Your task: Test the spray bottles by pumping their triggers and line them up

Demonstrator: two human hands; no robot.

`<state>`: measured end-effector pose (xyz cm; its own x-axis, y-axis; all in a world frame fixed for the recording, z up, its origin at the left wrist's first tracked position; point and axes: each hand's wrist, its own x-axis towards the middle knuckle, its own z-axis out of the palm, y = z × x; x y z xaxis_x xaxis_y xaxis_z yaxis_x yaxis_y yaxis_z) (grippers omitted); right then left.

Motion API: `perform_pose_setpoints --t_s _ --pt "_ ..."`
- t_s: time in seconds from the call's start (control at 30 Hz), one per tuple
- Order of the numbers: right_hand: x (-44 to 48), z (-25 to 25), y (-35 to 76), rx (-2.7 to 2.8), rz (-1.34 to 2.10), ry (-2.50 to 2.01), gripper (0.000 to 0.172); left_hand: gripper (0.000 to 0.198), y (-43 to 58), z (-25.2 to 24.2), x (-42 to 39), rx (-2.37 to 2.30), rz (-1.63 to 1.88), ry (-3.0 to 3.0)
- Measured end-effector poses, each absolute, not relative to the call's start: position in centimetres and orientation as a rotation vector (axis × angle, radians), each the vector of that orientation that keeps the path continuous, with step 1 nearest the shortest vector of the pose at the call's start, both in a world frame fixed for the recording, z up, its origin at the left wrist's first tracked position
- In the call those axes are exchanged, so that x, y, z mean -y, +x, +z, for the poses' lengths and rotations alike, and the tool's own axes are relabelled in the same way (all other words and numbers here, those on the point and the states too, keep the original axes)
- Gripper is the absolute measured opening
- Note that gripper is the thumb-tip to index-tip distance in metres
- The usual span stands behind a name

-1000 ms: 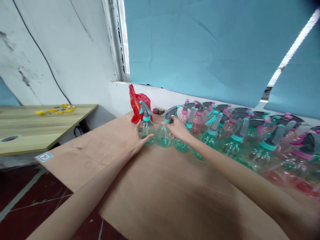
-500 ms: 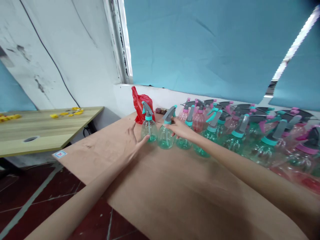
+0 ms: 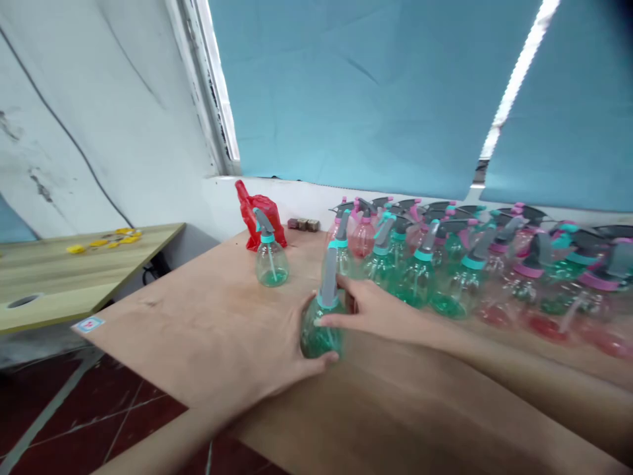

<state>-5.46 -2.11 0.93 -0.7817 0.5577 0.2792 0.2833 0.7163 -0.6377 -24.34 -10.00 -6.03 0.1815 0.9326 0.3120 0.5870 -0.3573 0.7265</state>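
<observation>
A green-tinted clear spray bottle [image 3: 315,335] with a turquoise collar and grey trigger head stands between both hands, near the middle of the board. My left hand [image 3: 283,366] curls around the lower body, its thumb across the near side. At the collar, my right hand [image 3: 378,310] grips the same bottle, thumb in front and fingers behind the head. To the left and farther back, another green spray bottle [image 3: 271,265] stands alone. Behind and right of my hands, several green spray bottles [image 3: 418,284] stand close together with several pink spray bottles [image 3: 363,236].
A crumpled red plastic bag [image 3: 262,214] lies at the back of the brown board [image 3: 198,330], beside small dark blocks [image 3: 303,225]. A wooden desk [image 3: 113,264] with yellow pieces [image 3: 111,241] stands at the left. Blue sheeting [image 3: 346,99] covers the window behind.
One green spray bottle has come from the row toward me, now with both hands on it. My left hand has left the bottle near the red bag. The view has shifted right.
</observation>
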Motion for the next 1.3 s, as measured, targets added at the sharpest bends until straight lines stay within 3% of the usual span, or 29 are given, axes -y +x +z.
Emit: perform_pose_setpoints --t_s 0.23,0.47,0.7,0.97,1.3 --pt "3.2 1.5 1.3 2.503 0.887 -0.755 0.043 0.086 -18.1 -5.6 9.7 -1.33 0.907 1.957" --pt "5.0 0.6 7.4 2.249 0.662 -1.122 0.04 0.095 -12.2 -7.6 8.2 -1.273 0.972 1.94" --pt "5.7 -1.1 11.2 1.856 0.71 -1.237 0.069 0.094 -6.6 -7.8 7.2 -1.253 0.952 1.959" --pt "4.9 -2.0 12.5 1.654 0.787 -1.093 0.044 0.094 -1.8 -8.1 6.8 -1.25 0.954 1.964" --pt "2.6 -2.2 14.6 1.719 0.879 -0.985 0.039 0.078 -3.1 -7.6 5.9 -1.082 0.693 2.169"
